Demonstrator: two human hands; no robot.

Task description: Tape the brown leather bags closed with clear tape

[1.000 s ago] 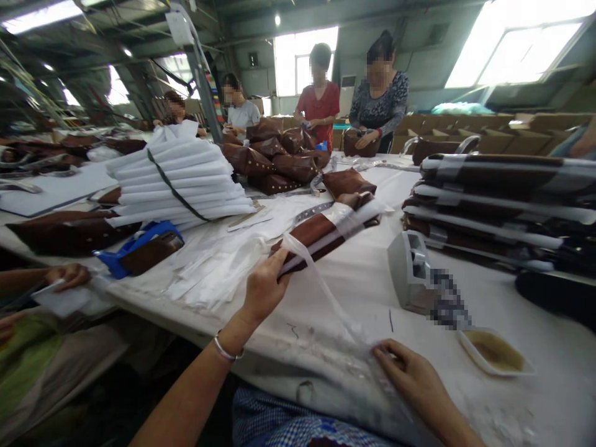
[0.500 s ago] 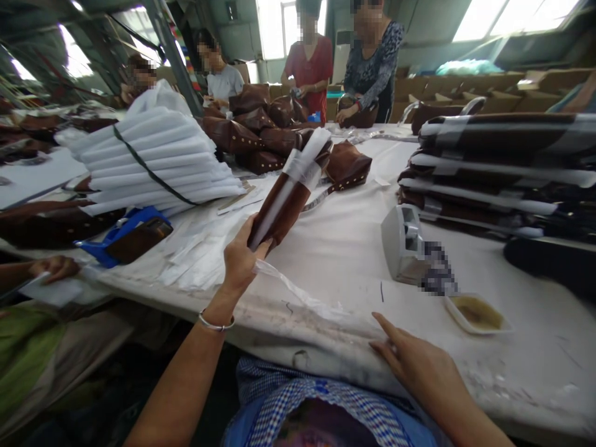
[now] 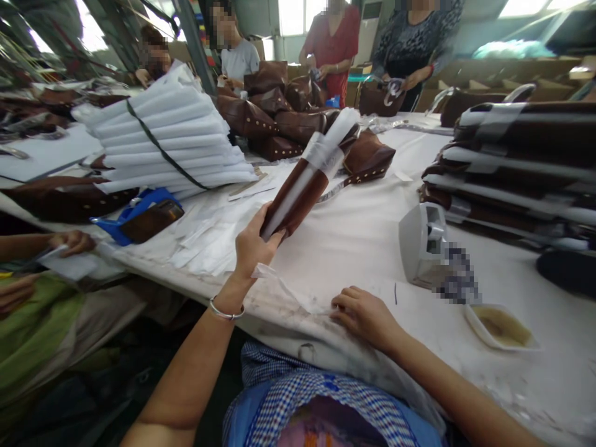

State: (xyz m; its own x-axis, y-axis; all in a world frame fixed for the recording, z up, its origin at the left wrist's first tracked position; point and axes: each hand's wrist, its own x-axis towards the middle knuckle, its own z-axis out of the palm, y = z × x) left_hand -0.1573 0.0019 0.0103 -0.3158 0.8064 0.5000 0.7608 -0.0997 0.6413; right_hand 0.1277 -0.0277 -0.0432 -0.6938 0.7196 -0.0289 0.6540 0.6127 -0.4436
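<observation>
My left hand is closed around the lower end of a long brown leather roll with white paper showing along it and out of its top. A clear wrap circles the roll's upper part. From beside my left hand a thin whitish plastic strip trails down across the table toward my right hand. My right hand lies low over the table's front edge, its fingers curled in at the strip's far end. The fingertips are partly hidden.
White cloth covers the table. To the left stand a strapped stack of white sheets and a blue tape dispenser. Brown bags pile up behind. Rightward are a grey dispenser, a shallow dish and stacked wrapped brown pieces. Co-workers stand around.
My right hand has moved left to the strip's end, and its outstretched fingers have curled in. My left hand still holds the roll. The view has shifted slightly.
</observation>
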